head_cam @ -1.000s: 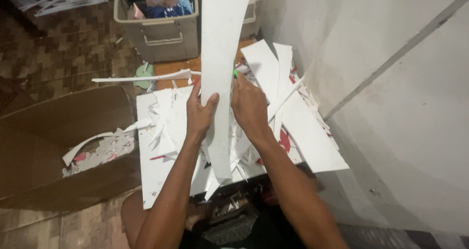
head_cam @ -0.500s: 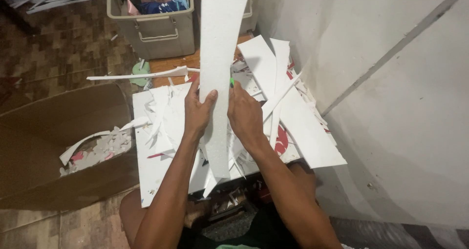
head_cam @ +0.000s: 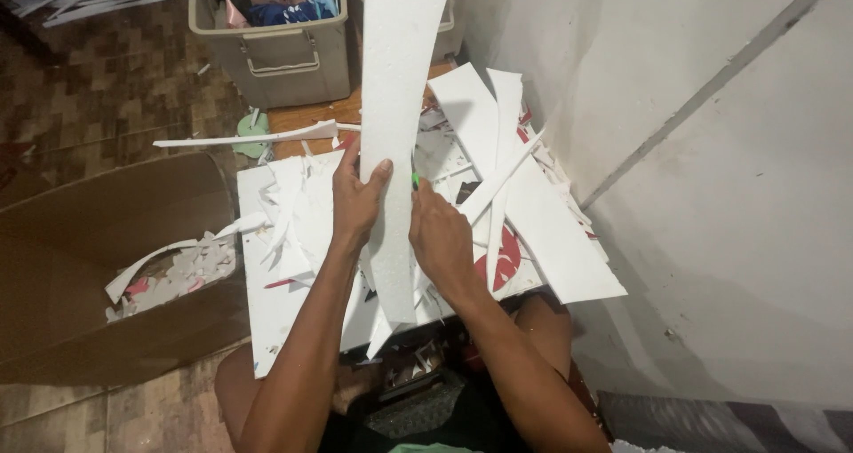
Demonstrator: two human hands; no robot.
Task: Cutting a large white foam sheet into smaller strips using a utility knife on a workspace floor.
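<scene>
Left hand (head_cam: pixel 355 206) gripped the tall foam strip (head_cam: pixel 397 107) upright over the littered surface (head_cam: pixel 275 302), right hand (head_cam: pixel 437 238) closed around a green-tipped cutter (head_cam: pixel 415 179) at its edge, best drawn steadily, fingers clear.

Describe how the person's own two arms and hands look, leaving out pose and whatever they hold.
Both arms are bare from the bottom edge of the picture to the fingers: no sleeves, gloves, watch or bands show. The left hand and right hand carry no visible rings. Nails look short and plain, though the picture is too soft for finer marks.
</scene>
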